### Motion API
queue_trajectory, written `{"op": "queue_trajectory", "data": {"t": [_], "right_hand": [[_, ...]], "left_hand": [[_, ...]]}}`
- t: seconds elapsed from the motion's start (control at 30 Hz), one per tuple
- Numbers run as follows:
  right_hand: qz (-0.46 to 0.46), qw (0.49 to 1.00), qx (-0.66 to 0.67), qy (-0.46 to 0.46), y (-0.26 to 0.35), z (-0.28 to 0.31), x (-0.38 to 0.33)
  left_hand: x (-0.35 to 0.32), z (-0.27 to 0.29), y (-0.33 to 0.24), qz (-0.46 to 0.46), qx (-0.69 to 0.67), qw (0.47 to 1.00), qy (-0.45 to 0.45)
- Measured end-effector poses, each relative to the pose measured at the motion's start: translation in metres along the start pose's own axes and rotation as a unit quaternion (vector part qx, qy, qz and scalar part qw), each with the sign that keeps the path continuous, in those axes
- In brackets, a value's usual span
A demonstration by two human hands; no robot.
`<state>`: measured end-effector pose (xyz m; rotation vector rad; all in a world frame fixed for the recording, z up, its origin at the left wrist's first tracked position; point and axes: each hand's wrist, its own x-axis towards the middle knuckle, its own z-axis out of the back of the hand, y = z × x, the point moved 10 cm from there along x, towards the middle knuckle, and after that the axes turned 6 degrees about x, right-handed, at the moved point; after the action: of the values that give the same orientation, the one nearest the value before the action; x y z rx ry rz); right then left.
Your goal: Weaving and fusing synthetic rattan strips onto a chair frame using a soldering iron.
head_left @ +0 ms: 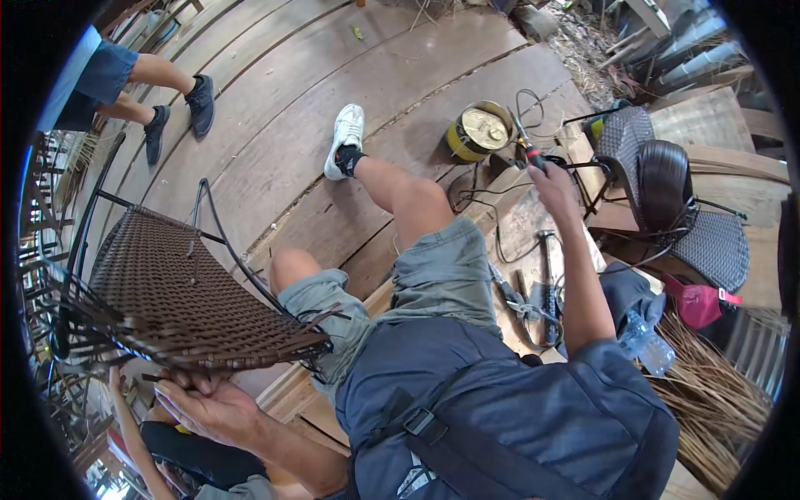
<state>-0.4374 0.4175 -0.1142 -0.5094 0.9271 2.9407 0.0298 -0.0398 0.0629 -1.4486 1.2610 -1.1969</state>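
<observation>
A brown woven seat or chair part point(179, 287) on a dark metal frame rests on the left, close to my bent leg. My left hand point(212, 408) is curled at its lower woven edge, with a short dark brown strip point(150, 377) poking out by the fingertips. Out to the right, my right hand point(553, 190) is wrapped around a red-and-black-handled tool point(533, 153) with a thin metal shaft. That shaft points up beside a yellow-and-black can point(479, 132); the tip's contact with the can is unclear.
A hammer point(547, 287) and pliers point(522, 308) lie on a wooden board below loose black cable. A plastic bottle point(648, 346), pink cap point(698, 304), bundled brown strands point(708, 392) and woven pieces point(708, 246) sit right. Another person's legs point(162, 75) stand upper left; another person's arm point(137, 429) shows lower left.
</observation>
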Motion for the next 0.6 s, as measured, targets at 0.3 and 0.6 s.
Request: {"op": "queue_trajectory", "data": {"t": [0.3,0.6], "right_hand": [[-0.018,0.997,-0.076,0.007,-0.126,-0.191,0.206],[0.164,0.982,-0.090,0.029,-0.022,-0.171,0.227]], "left_hand": [[-0.010,0.008,-0.004,-0.018,0.137,0.988,-0.069],[-0.037,-0.009,-0.026,-0.193,0.467,0.863,-0.027]]}}
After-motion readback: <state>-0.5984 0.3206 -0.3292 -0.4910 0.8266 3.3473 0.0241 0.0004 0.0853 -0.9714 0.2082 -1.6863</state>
